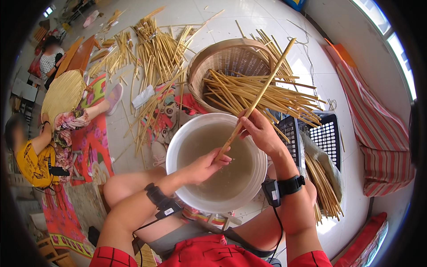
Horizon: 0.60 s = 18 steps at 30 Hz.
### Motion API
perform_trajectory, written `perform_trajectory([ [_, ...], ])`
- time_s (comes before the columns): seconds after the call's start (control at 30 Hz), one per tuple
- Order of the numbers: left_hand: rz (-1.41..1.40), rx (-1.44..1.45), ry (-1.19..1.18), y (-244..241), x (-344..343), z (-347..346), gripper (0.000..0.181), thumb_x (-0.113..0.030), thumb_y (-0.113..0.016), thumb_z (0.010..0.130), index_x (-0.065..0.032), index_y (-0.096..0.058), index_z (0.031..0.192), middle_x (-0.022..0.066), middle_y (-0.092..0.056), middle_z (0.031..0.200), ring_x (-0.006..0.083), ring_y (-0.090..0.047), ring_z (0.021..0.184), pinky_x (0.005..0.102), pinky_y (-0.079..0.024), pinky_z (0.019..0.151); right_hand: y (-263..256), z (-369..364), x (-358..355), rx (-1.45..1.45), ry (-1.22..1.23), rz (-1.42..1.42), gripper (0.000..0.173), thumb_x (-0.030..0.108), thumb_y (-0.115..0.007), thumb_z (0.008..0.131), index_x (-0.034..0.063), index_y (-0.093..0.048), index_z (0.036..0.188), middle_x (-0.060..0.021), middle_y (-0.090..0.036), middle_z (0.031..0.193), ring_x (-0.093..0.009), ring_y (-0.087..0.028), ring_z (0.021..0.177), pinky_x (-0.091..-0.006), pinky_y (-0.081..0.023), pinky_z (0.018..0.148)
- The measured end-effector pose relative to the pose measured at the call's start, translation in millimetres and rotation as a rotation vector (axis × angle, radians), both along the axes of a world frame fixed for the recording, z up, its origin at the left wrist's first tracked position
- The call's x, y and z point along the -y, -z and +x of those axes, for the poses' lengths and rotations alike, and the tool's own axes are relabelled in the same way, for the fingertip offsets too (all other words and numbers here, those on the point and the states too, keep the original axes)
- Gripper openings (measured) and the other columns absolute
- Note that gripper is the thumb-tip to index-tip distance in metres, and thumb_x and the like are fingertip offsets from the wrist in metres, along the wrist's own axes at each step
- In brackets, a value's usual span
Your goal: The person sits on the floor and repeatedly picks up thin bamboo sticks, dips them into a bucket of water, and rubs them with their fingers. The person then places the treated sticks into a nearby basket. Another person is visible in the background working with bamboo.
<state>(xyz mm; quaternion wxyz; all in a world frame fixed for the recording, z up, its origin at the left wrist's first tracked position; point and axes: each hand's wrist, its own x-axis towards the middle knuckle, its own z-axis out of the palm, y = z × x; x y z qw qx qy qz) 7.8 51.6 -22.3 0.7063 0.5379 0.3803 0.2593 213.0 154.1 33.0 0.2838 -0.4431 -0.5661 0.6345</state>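
Both of my hands hold one yellowish plant stalk [267, 85] slantwise above a white plastic bucket [173, 138]. My left hand [208, 165] has its lower end between thumb and fingers. Farther up the stalk, my right hand [257, 126] grips it near the bucket's far right rim. Cloudy brownish water [206, 143] fills much of the bucket, which stands between my knees. Just beyond it is a woven basket [230, 46] with a hoop handle, and many similar stalks [263, 93] lie in it, their ends sticking out to the right.
Bundled stalks [156, 50] spread over the tiled floor ahead. To the right are a black plastic crate [325, 133] and a sack of stalks [322, 187]. On the left, a seated person [36, 157] touches a round woven panel [63, 93]; another person [50, 63] sits farther back.
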Motion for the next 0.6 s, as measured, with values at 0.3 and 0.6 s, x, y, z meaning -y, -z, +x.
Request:
perform_trajectory([
  [0.3, -0.139, 0.19, -0.263, -20.2, -9.5, -1.0, 0.026, -0.013, -0.046, 0.099, -0.0023, -0.051, 0.122, 0.0019, -0.057, 0.09, 0.0071, -0.051, 0.077, 0.0208, -0.044, 0.07, -14.6, -15.1, 8.3, -0.161, -0.137, -0.056, 0.014, 0.014, -0.043, 0.1, 0.0019, -0.049, 0.105, -0.0068, -0.056, 0.097, -0.015, -0.061, 0.09, -0.0285, -0.053, 0.077],
  [0.6, -0.21, -0.045, -0.499, -18.5, -12.2, 5.5, 0.028, -0.029, -0.056, 0.096, -0.0049, -0.061, 0.082, -0.0036, -0.05, 0.064, 0.0048, -0.043, 0.059, 0.021, -0.034, 0.052, 1.3, -22.5, 20.9, -0.262, -0.189, -0.071, 0.014, 0.012, -0.045, 0.099, 0.0014, -0.049, 0.108, -0.0065, -0.056, 0.101, -0.015, -0.06, 0.095, -0.0306, -0.053, 0.085],
])
